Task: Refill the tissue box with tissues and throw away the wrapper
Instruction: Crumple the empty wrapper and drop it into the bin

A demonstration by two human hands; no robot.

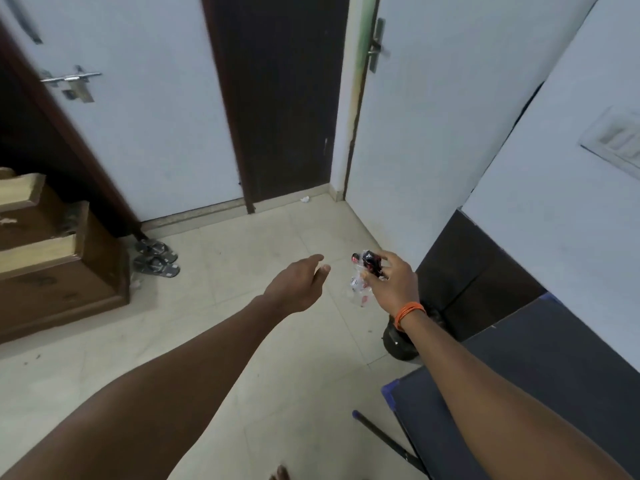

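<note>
While my right hand (391,284) pinches the crumpled wrapper (363,275) between thumb and fingertips, my left hand (298,284) hangs loose beside it, fingers half curled, grasping nothing. Wrapper is clear plastic with red and black print, bunched up, sticking out to the left of my right fingers, in the air above the floor (242,323). Gap between wrapper and left hand is small, not touching. Orange thread band (408,311) on my right wrist.

Just below and behind that wrist, a dark round thing (398,344) sits on the floor, partly hidden by my forearm; looks like a bin with black liner, can't tell for sure. Floor is pale beige tile. Dark table top (536,368) with blue edge fills lower right, a dark rod-like leg (388,441) slanting under it.

Ahead: dark brown door (287,98) set between pale blue walls, a white door with lever handle (377,46) to its right, another white door with a sliding bolt (69,79) at left. Small white scrap (304,199) on the floor near the brown door. Wooden drawer unit (59,271) at left, a pair of grey sandals (156,259) beside it. Tissue box not visible.
</note>
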